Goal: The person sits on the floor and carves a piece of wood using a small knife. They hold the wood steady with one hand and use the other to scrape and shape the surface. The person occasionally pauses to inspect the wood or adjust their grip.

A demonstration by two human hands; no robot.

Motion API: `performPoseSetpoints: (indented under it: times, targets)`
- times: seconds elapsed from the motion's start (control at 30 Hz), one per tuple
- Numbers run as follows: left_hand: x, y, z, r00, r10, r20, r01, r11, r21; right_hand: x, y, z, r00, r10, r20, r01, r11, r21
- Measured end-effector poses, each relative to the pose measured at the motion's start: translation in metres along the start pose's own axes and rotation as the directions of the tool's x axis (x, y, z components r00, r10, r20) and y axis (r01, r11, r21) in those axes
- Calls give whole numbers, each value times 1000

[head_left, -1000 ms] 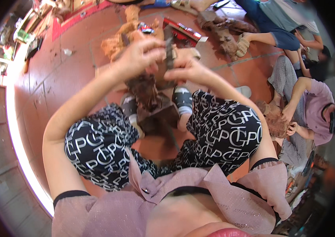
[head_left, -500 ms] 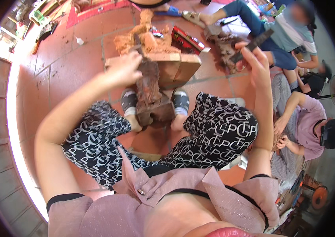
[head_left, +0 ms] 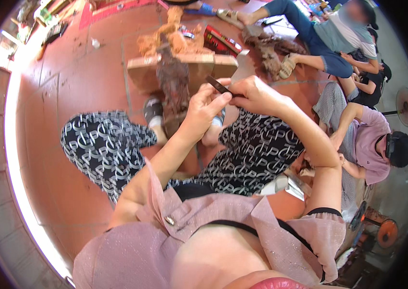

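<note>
Both my hands meet over my right knee, around a short dark flat strip (head_left: 219, 85) that looks like folded sandpaper. My left hand (head_left: 203, 110) pinches it between thumb and fingers. My right hand (head_left: 258, 96) closes on its other end, with part of the strip hidden in the fingers. Beyond them, a dark brown carved wooden figure (head_left: 173, 79) stands between my feet, leaning on the edge of a thick wooden board (head_left: 142, 72). Its base is partly hidden behind my left forearm.
An orange cloth (head_left: 153, 42) lies bunched behind the board, beside a red box (head_left: 222, 40). More dark carved wood (head_left: 269, 50) rests on the tiled floor at the far right. Several people sit along the right, near a standing fan (head_left: 406, 107).
My left hand has left the figure and come back to the right. My right hand has swung inward and down with the strip, and both hands now hold it.
</note>
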State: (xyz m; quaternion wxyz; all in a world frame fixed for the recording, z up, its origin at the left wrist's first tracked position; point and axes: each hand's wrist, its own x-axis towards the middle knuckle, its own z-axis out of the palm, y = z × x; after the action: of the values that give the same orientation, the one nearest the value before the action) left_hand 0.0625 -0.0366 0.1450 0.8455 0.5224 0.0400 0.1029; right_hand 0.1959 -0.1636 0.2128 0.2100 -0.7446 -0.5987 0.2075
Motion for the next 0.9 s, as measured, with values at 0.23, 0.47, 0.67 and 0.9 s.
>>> performPoseSetpoints:
  times: [0.23, 0.47, 0.67, 0.9]
  targets:
    - [-58, -16, -4, 915, 403, -13, -329, 767, 551, -6, -13, 61, 918, 195, -346, -183, 981, 67]
    - [-55, -41, -42, 887, 455, -71, -295, 680, 671, 15, -3, 150, 620, 764, -175, 136, 116, 984]
    - [-68, -52, -54, 906, 419, 61, -313, 566, 763, 45, 8, 179, 717, 687, -117, 69, 97, 993]
    - [-44, -75, -72, 888, -250, -386, 182, 962, -203, 67, 32, 195, 661, 740, -123, -19, 180, 983]
